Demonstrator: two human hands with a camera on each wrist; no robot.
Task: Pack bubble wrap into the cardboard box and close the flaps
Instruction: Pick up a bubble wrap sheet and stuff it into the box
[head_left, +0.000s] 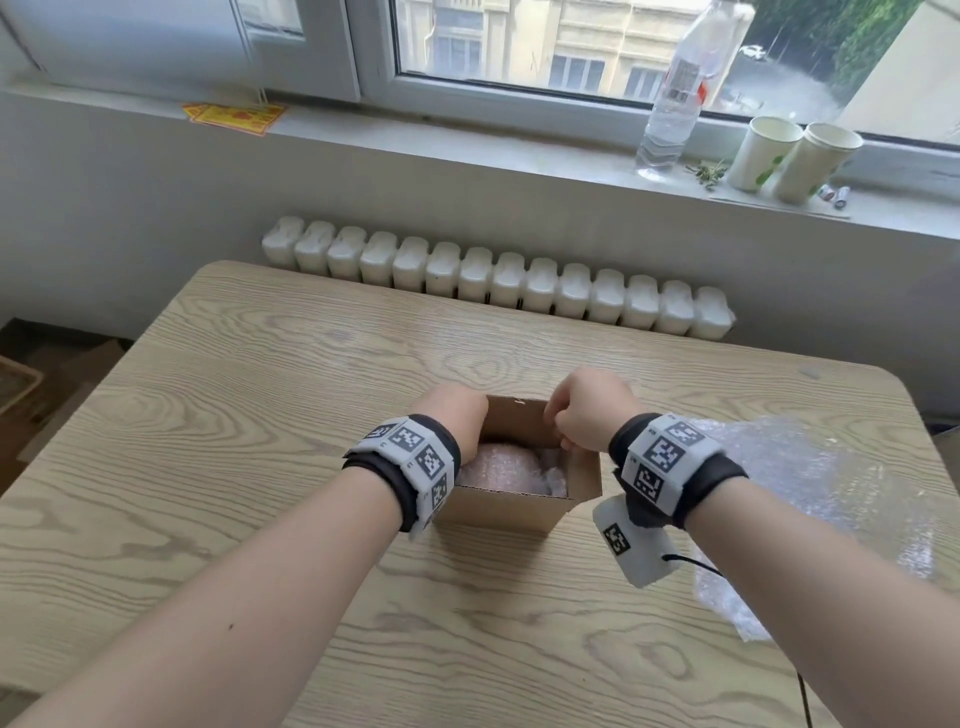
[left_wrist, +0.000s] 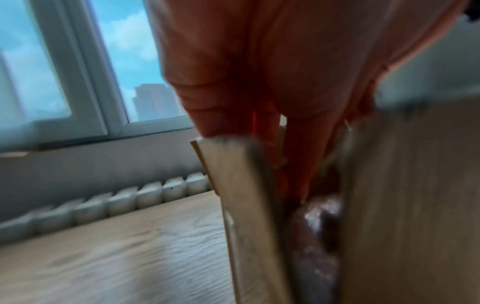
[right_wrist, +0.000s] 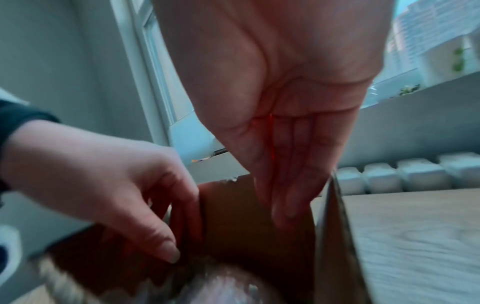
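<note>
The small brown cardboard box stands on the pale wood-grain desk, light and stiff-walled; its thin flaps are best taken at the free edges. The soft, springy pinkish bubble wrap lies inside, below both hands. Left hand fingers straight, reaching inside; right hand straight-fingered along the wall.

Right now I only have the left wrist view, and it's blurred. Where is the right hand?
Observer: The right hand is over the far right corner of the cardboard box, straight fingers pointing down inside.
Operator: Any wrap still outside?
Observer: Yes, a loose bubble wrap sheet lies on the table, right of the cardboard box.
Operator: How full is it?
Observer: The packed bubble wrap sits below the rim; the flaps are not closed.
</note>
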